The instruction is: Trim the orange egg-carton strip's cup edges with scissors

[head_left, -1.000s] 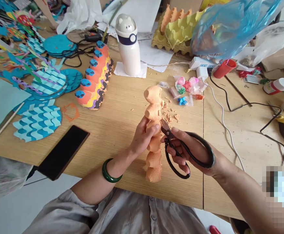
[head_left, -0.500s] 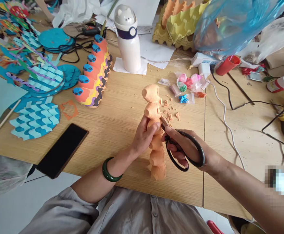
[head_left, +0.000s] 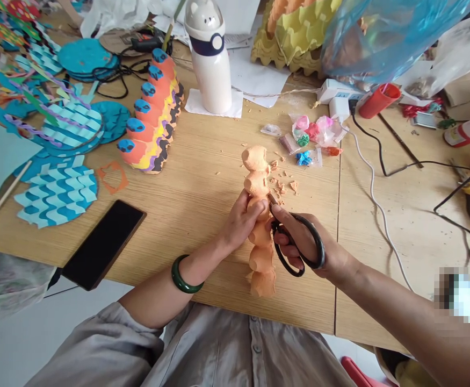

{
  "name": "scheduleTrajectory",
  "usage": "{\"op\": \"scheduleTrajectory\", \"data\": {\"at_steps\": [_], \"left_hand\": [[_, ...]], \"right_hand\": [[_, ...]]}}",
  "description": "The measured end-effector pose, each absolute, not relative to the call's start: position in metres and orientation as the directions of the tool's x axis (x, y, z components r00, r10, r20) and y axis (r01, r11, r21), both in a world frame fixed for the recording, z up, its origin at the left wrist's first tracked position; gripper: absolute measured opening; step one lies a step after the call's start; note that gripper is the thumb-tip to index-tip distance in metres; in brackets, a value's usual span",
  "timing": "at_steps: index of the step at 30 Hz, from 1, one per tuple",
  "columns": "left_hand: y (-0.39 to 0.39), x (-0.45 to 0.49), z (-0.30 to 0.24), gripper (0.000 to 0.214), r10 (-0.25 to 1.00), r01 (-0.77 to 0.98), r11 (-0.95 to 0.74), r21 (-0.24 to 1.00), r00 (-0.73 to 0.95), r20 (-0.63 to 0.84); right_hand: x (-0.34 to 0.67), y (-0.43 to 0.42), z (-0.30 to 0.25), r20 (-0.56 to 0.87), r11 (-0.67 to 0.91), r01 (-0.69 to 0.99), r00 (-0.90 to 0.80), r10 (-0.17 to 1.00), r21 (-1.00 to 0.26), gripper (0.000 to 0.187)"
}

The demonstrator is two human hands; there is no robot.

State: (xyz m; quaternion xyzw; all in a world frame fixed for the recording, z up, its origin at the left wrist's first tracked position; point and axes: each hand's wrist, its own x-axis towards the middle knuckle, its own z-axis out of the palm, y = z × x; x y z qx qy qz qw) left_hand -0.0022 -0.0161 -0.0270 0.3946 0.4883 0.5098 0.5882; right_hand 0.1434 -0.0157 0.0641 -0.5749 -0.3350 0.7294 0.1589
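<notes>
An orange egg-carton strip [head_left: 262, 258], a row of bumpy cups, stands lengthwise before me over the table. My left hand [head_left: 240, 217] is closed around its middle from the left, thumb on top. Black-handled scissors [head_left: 320, 244] are gripped in my right hand [head_left: 299, 236], fingers in the loops. Their blades meet the strip's right edge beside my left thumb, and the tips are partly hidden there. Orange scraps [head_left: 281, 187] lie just beyond the blades.
A phone [head_left: 105, 244] and blue paper-scale pieces [head_left: 57, 191] lie left. A painted carton caterpillar [head_left: 154, 121] and white bottle [head_left: 212, 70] stand behind. Clay packets [head_left: 303, 140], a power strip [head_left: 335, 97], cables, a red cup [head_left: 380, 100] and yellow cartons [head_left: 295, 37] are at back right.
The scissor handles have shifted slightly left and the strip's far end tilts a little to the right. Both hands keep their grip. The whole view has moved slightly.
</notes>
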Motion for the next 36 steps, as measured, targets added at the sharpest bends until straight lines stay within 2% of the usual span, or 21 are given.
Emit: {"op": "scheduleTrajectory", "data": {"at_steps": [7, 10, 12, 15, 18, 22, 26, 31, 36], "left_hand": [[-0.016, 0.000, -0.021, 0.031, 0.963, -0.235, 0.264, 0.936, 0.014, -0.268], [-0.014, 0.001, -0.012, 0.027, 0.950, -0.302, 0.302, 0.904, 0.012, -0.313], [-0.012, 0.001, -0.008, 0.024, 0.934, -0.363, 0.337, 0.869, 0.015, -0.356], [-0.010, -0.001, -0.004, 0.029, 0.901, -0.429, 0.415, 0.802, 0.073, -0.427], [-0.010, -0.004, -0.003, 0.036, 0.864, -0.426, 0.496, 0.757, 0.156, -0.479], [-0.012, -0.006, -0.003, 0.035, 0.828, -0.427, 0.557, 0.713, 0.210, -0.521], [-0.013, -0.004, -0.003, 0.034, 0.796, -0.466, 0.598, 0.652, 0.248, -0.553], [-0.013, -0.002, -0.001, 0.032, 0.775, -0.471, 0.623, 0.625, 0.265, -0.574], [-0.014, -0.001, 0.000, 0.033, 0.719, -0.468, 0.687, 0.555, 0.328, -0.613]], "right_hand": [[0.145, -0.013, 0.059, -0.769, -0.757, 0.176, -0.284, 0.573, -0.629, 0.052], [0.151, -0.015, 0.057, -0.742, -0.732, 0.161, -0.285, 0.608, -0.662, 0.052], [0.158, -0.018, 0.051, -0.684, -0.653, 0.207, -0.256, 0.683, -0.729, 0.053], [0.172, -0.023, 0.036, -0.491, -0.395, 0.371, -0.210, 0.846, -0.840, 0.048], [0.183, -0.025, 0.021, -0.295, -0.162, 0.521, -0.182, 0.938, -0.838, 0.040], [0.184, -0.026, 0.009, -0.036, 0.121, 0.731, -0.196, 0.980, -0.672, 0.034], [0.178, -0.025, 0.001, 0.147, 0.311, 0.815, -0.275, 0.950, -0.489, 0.031], [0.174, -0.023, -0.005, 0.234, 0.389, 0.860, -0.325, 0.917, -0.331, 0.030], [0.170, -0.024, -0.009, 0.294, 0.419, 0.871, -0.343, 0.892, -0.256, 0.030]]}}
